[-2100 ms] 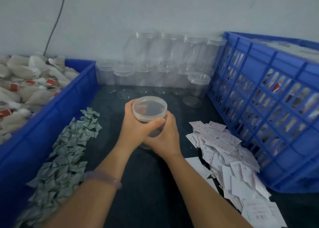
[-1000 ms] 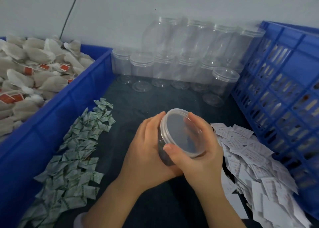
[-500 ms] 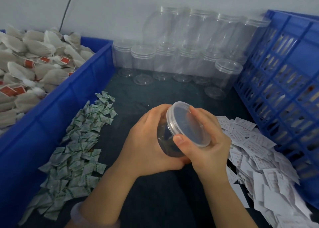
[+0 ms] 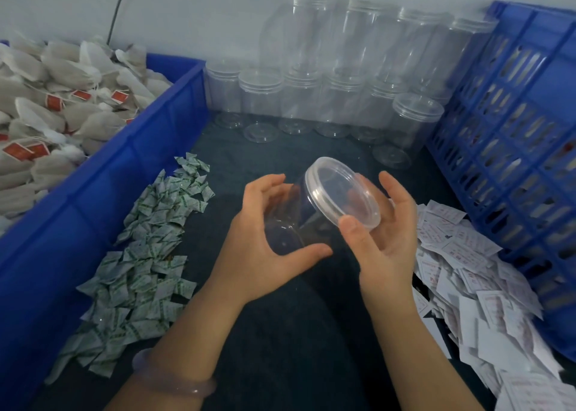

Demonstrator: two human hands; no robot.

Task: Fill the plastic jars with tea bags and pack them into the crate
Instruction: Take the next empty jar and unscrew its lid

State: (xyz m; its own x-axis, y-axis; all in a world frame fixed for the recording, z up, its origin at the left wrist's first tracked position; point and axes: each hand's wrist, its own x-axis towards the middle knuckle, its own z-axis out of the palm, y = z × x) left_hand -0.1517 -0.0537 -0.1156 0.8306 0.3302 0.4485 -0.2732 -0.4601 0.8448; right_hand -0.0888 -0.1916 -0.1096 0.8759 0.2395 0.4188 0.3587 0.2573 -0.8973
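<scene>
**Narrow lane between bin and crate**

Only a central strip of the dark surface (image 4: 280,348) lies bare. The blue bin (image 4: 109,198), heaped with tea bags (image 4: 46,99), walls off the left, green sachets (image 4: 149,248) strewn along its foot. The blue crate (image 4: 545,83) stands on the right, white paper slips (image 4: 461,255) piled against it. Stacked empty jars (image 4: 311,99) close the back, against the wall (image 4: 187,12). The left hand (image 4: 258,242) and right hand (image 4: 386,236), with the held jar (image 4: 311,214), fill the strip's middle.

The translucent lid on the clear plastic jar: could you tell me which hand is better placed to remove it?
Right, probably: the right hand pinches the translucent round lid; the left hand holds the clear plastic jar.
</scene>
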